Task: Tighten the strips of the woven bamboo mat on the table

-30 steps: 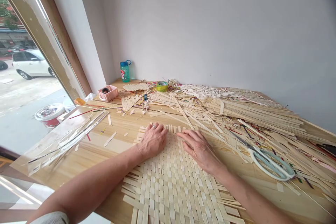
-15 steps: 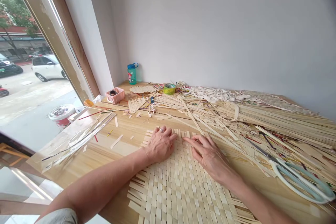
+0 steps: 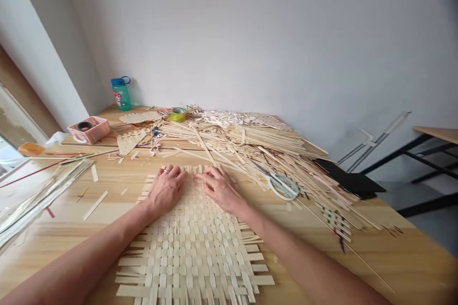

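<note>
A woven mat (image 3: 200, 248) of pale flat strips, which look like bamboo, lies on the wooden table with loose strip ends along its sides. At its far left edge my left hand (image 3: 165, 189), with a ring on one finger, curls its fingers down onto the weave. My right hand (image 3: 221, 189) grips the far edge a little to the right, index finger stretched toward the strip ends. Its fingertips touch the mat; the exact strip under them is too small to tell. White-handled scissors (image 3: 282, 186) lie open to the right of my right hand.
Loose strips (image 3: 265, 136) are heaped at the back. A pink basket (image 3: 100, 129) holding a dark roll, a blue-green bottle (image 3: 121, 95) and yellow-green tape (image 3: 178, 114) stand toward the left and back. A small woven piece (image 3: 334, 221) lies at right.
The view has turned right, so the window has mostly gone and a stool-like frame shows at right. Both hands stay at the mat's far edge, with little visible movement on it.
</note>
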